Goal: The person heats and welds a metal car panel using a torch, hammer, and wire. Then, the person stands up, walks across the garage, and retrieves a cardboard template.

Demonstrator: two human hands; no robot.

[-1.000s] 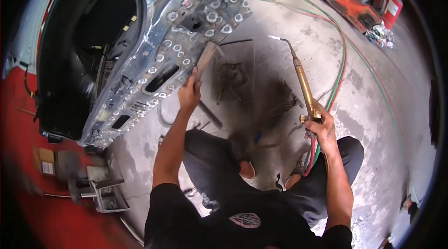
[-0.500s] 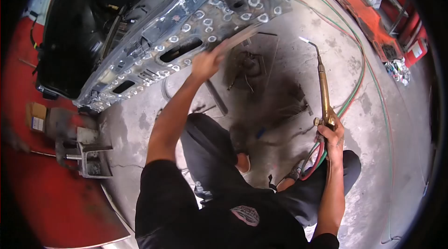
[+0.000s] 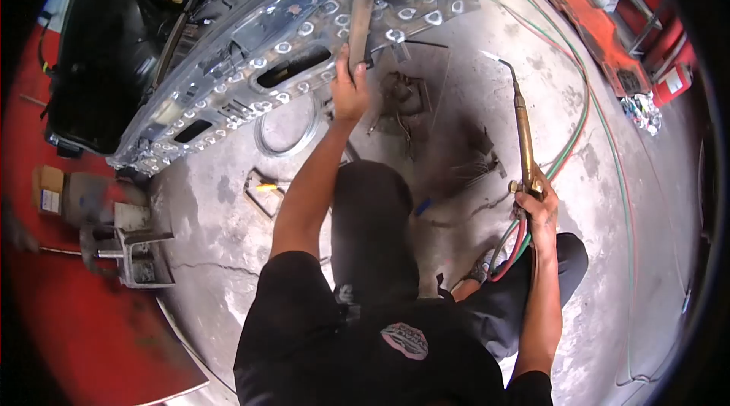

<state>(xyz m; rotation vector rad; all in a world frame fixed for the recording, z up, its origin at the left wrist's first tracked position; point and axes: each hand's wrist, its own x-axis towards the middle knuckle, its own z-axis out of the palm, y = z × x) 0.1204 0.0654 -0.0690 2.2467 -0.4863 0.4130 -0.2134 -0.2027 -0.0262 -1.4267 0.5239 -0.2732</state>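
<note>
My left hand (image 3: 350,90) is wrapped round the lower end of a flat brownish bar (image 3: 360,26), whose upper end lies over the spot-marked metal panel (image 3: 251,79). In my right hand (image 3: 538,204) is a brass gas torch (image 3: 524,128) pointing up, with a bent tip and a small pale flame at its end. Red and green hoses (image 3: 572,144) run from the torch. The torch tip is to the right of the panel, apart from it.
A coil of wire (image 3: 287,136) and a frame with a yellow piece (image 3: 266,188) lie on the concrete floor. At the left are a metal bracket (image 3: 144,260) and a cardboard box (image 3: 50,182). A red ramp-like piece (image 3: 585,18) stands at the upper right.
My left hand has moved slightly up and right, and the bar has swung from slanting right to nearly upright over the panel. My left knee has moved right. The torch has barely shifted.
</note>
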